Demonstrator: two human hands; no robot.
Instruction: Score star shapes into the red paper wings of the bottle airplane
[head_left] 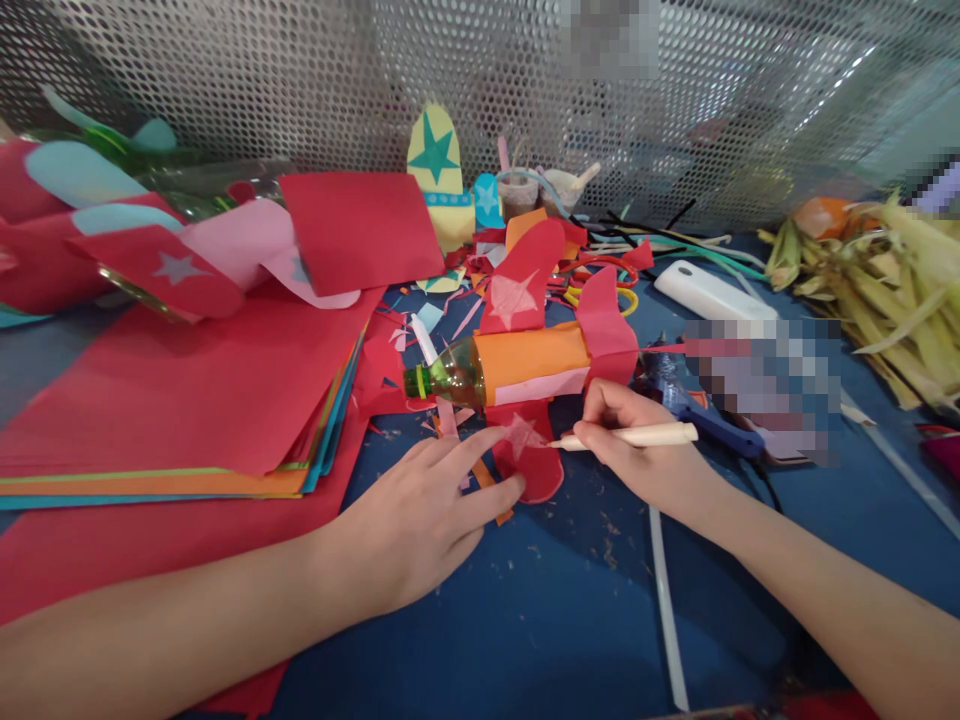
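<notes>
A green plastic bottle (459, 374), wrapped in orange paper with a pink strip, lies on its side with its green cap to the left. Red paper wings stick out from it, and red paper fins (609, 315) sit at its right end. My left hand (416, 510) rests with fingers spread, fingertips on the lower red wing (541, 478). In my right hand (649, 455), a white marker pen (656, 435) is pinched, its tip at the edge of the pale star (519, 436) on that wing. The upper wing (525, 280) bears another pale star.
Stacked coloured paper (187, 390) covers the left side. Behind the bottle are scraps, yellow-handled scissors (626, 300) and a yellow paper piece (433, 150) with a star. A blue glue gun (709, 425), white power strip (712, 295) and dried husks (862, 290) lie right.
</notes>
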